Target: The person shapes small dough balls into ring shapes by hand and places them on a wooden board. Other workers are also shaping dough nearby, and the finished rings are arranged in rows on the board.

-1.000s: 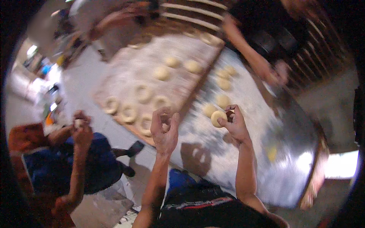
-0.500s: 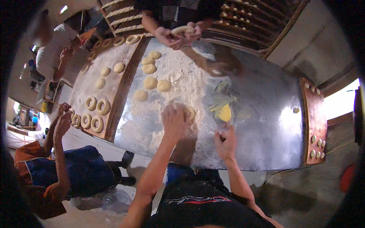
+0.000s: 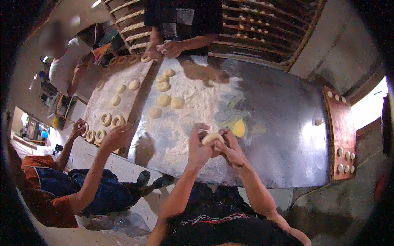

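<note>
Low in the middle of the steel table (image 3: 287,123), my left hand (image 3: 199,147) and my right hand (image 3: 232,151) are together, both closed around a pale dough ring (image 3: 211,138). Several flattened dough rounds (image 3: 164,100) lie on spread flour (image 3: 193,102) beyond my hands. A yellow patch of what looks like fat (image 3: 238,127) is smeared just beyond my right hand. A floured wooden board (image 3: 135,74) at the left holds several rings (image 3: 106,119) and rounds (image 3: 133,85).
A co-worker's hands (image 3: 170,49) are at the far table edge. Another person's hand (image 3: 119,135) reaches over the board's near left corner; a third person (image 3: 61,65) stands at the back left. A racked shelf (image 3: 266,45) stands behind. A narrow board (image 3: 340,119) with small pieces is at the right.
My hands, apart in both earlier frames, have come together around a dough ring. The left neighbour's arm has reached rightward; the far co-worker's hands have shifted left along the edge.
</note>
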